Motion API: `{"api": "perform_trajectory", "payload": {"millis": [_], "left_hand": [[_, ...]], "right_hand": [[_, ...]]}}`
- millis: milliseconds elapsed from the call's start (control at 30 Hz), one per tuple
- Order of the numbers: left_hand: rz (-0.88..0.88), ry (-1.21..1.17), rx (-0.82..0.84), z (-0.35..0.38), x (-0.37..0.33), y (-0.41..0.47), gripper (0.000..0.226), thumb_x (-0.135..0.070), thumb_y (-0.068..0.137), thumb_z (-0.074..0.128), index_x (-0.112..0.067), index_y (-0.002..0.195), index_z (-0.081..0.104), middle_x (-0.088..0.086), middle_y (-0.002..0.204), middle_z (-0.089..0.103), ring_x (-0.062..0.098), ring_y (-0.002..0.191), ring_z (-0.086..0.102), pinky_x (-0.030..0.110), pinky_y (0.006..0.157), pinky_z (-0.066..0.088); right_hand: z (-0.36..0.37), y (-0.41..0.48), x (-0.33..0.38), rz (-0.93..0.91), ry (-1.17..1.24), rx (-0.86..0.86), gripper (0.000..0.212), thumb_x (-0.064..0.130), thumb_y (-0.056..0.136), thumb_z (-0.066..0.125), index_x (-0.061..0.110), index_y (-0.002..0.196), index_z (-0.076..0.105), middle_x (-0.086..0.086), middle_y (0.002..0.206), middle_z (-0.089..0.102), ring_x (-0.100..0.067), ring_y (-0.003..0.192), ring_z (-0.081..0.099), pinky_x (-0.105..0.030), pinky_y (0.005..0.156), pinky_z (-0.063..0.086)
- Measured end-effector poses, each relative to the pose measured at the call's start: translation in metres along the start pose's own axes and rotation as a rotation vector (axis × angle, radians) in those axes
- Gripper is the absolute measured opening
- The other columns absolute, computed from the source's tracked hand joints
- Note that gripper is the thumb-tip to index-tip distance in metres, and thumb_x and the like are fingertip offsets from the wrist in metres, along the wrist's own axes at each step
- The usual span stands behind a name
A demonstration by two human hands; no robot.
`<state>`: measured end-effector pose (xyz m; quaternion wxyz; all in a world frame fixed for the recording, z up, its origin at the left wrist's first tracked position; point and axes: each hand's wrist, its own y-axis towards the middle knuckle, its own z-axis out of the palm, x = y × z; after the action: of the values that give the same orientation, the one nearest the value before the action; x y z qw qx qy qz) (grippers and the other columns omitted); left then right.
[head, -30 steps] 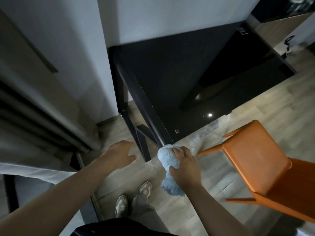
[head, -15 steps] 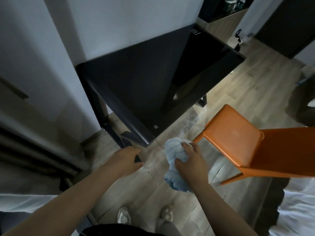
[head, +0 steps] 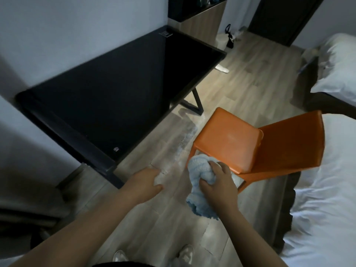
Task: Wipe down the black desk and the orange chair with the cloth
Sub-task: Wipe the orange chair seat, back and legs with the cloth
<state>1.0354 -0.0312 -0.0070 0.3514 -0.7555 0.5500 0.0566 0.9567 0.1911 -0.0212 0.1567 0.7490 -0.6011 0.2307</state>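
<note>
The right grip [head: 217, 186] is clamping the bunched light-blue cloth [head: 200, 170] at lower centre, at the near seat corner of the orange chair [head: 227, 139]. The left grip [head: 146, 182] is hanging slack, holding nothing. Chair wiping is seemingly just starting. Whether the black bench [head: 107, 89], upper left, is already wiped is not showing.

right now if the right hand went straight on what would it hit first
Probably the chair: the right hand, gripping the cloth, points at the seat's near corner, so the cloth would touch there first. Depth is unclear.

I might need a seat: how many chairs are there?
1: the orange chair, on the floor beside the black desk. Others may sit outside the view.
</note>
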Motion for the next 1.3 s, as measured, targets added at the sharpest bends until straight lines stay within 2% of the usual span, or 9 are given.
{"api": "perform_trajectory", "payload": {"millis": [167, 300, 433, 733, 800, 900, 1033, 1133, 1300], "left_hand": [[0.028, -0.067, -0.011, 0.033, -0.080, 0.036, 0.061, -0.044, 0.091, 0.056, -0.024, 0.145, 0.035, -0.003, 0.147, 0.040, 0.012, 0.131, 0.040, 0.025, 0.107, 0.032], [0.062, -0.047, -0.019, 0.047, -0.128, 0.059, 0.061, -0.046, 0.091, 0.056, -0.025, 0.145, 0.036, -0.004, 0.144, 0.041, 0.011, 0.128, 0.042, 0.024, 0.105, 0.033], [0.085, -0.075, -0.041, 0.053, -0.166, 0.085, 0.058, -0.045, 0.091, 0.056, -0.022, 0.142, 0.041, -0.002, 0.143, 0.044, 0.011, 0.128, 0.044, 0.019, 0.099, 0.032], [0.147, -0.453, -0.043, 0.069, -0.255, 0.182, 0.053, -0.068, 0.080, 0.055, -0.028, 0.114, 0.063, -0.014, 0.110, 0.063, 0.005, 0.103, 0.058, 0.020, 0.087, 0.045], [0.167, -0.571, -0.031, 0.070, -0.278, 0.209, 0.052, -0.074, 0.077, 0.053, -0.025, 0.094, 0.065, -0.018, 0.085, 0.061, 0.001, 0.084, 0.056, 0.012, 0.070, 0.042], [0.153, -0.763, 0.007, 0.066, -0.310, 0.250, 0.044, -0.069, 0.079, 0.053, -0.032, 0.092, 0.072, -0.015, 0.086, 0.068, -0.004, 0.076, 0.060, 0.012, 0.066, 0.046], [0.092, -0.940, 0.182, 0.057, -0.350, 0.294, 0.037, -0.065, 0.077, 0.052, -0.038, 0.091, 0.074, -0.008, 0.093, 0.074, 0.009, 0.088, 0.070, 0.027, 0.068, 0.056], [0.032, -1.032, 0.298, 0.057, -0.372, 0.320, 0.047, -0.070, 0.079, 0.049, -0.036, 0.103, 0.072, -0.004, 0.108, 0.072, 0.014, 0.101, 0.068, 0.038, 0.087, 0.054], [-0.082, -1.150, 0.402, 0.055, -0.397, 0.356, 0.061, -0.059, 0.082, 0.054, -0.013, 0.121, 0.063, 0.014, 0.114, 0.069, 0.033, 0.108, 0.065, 0.049, 0.095, 0.050]], "right_hand": [[-0.050, 0.026, -0.070, 0.022, 0.019, -0.042, 0.054, 0.032, 0.084, 0.060, 0.025, 0.135, 0.047, 0.002, 0.141, 0.042, -0.019, 0.116, 0.052, -0.025, 0.082, 0.038], [-0.083, 0.044, -0.111, 0.043, 0.052, -0.066, 0.053, 0.034, 0.085, 0.061, 0.028, 0.135, 0.045, 0.003, 0.141, 0.042, -0.018, 0.114, 0.052, -0.033, 0.087, 0.048], [-0.104, 0.061, -0.147, 0.031, 0.109, -0.072, 0.053, 0.033, 0.085, 0.063, 0.025, 0.134, 0.045, 0.003, 0.139, 0.043, -0.015, 0.115, 0.050, -0.024, 0.086, 0.042], [-0.139, 0.132, -0.198, -0.001, 0.241, -0.043, 0.055, 0.029, 0.084, 0.068, 0.033, 0.135, 0.046, 0.016, 0.136, 0.040, 0.002, 0.112, 0.042, -0.009, 0.083, 0.035], [-0.148, 0.156, -0.206, -0.024, 0.248, -0.019, 0.056, 0.027, 0.082, 0.069, 0.030, 0.134, 0.048, 0.015, 0.138, 0.041, -0.001, 0.117, 0.044, -0.017, 0.088, 0.041], [-0.162, 0.193, -0.217, -0.027, 0.217, 0.036, 0.057, 0.030, 0.083, 0.068, 0.029, 0.136, 0.048, 0.012, 0.141, 0.041, -0.005, 0.121, 0.045, -0.028, 0.093, 0.047], [-0.175, 0.239, -0.229, -0.045, 0.202, 0.084, 0.058, 0.033, 0.084, 0.066, 0.030, 0.139, 0.045, 0.011, 0.143, 0.038, -0.005, 0.119, 0.046, -0.027, 0.091, 0.049], [-0.183, 0.267, -0.240, -0.033, 0.268, 0.091, 0.060, 0.035, 0.083, 0.067, 0.033, 0.138, 0.042, 0.019, 0.138, 0.037, 0.009, 0.113, 0.041, -0.012, 0.086, 0.042], [-0.195, 0.309, -0.264, -0.051, 0.343, 0.115, 0.062, 0.033, 0.080, 0.070, 0.034, 0.136, 0.042, 0.027, 0.128, 0.039, 0.021, 0.115, 0.038, 0.002, 0.084, 0.035]]}}
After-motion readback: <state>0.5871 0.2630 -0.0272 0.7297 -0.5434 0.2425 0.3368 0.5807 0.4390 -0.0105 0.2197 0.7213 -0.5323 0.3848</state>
